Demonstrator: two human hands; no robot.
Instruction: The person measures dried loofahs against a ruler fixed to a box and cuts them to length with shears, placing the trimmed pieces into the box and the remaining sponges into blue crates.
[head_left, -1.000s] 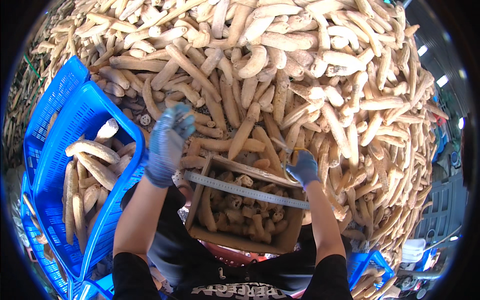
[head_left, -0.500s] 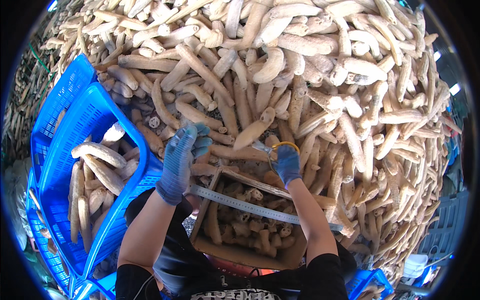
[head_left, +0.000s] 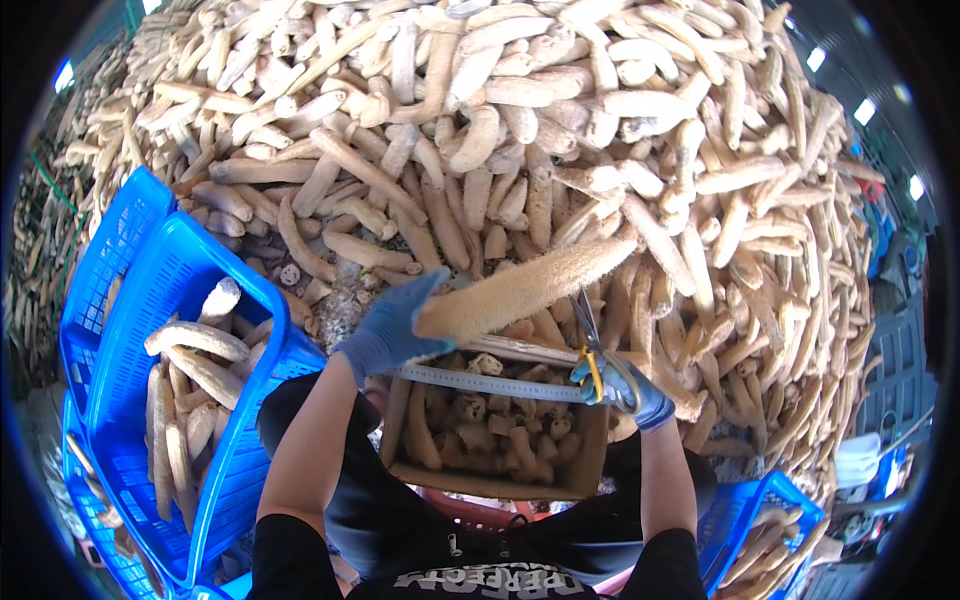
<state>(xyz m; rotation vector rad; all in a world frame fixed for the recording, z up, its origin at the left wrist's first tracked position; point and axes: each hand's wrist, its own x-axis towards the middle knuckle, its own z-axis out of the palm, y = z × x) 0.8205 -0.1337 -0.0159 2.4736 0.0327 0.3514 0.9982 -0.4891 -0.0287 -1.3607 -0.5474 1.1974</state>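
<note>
My left hand (head_left: 395, 322), in a blue-grey knitted glove, is closed round the thick end of a long tan dried loofah (head_left: 535, 284). The loofah slants up to the right above the front of the heap. In my gloved right hand (head_left: 645, 396) is a pair of scissors with yellow handles (head_left: 594, 372); its blades point up and away, below the loofah's far half. A steel ruler (head_left: 480, 381) lies across the box (head_left: 500, 484) between my knees. Short cut loofah pieces (head_left: 520, 447) partly fill the box.
A large heap of loofahs (head_left: 540, 90) rises ahead and to both sides. At the left, nested blue plastic baskets (head_left: 120, 440) hold more whole loofahs. Another blue basket (head_left: 735, 520) with loofahs stands at the lower right. A red basket (head_left: 470, 512) shows under the box.
My left hand, empty before, now holds a long loofah. My right hand has moved right and nearer to me with the scissors. The loofah piece in front of the scissors is gone from there.
</note>
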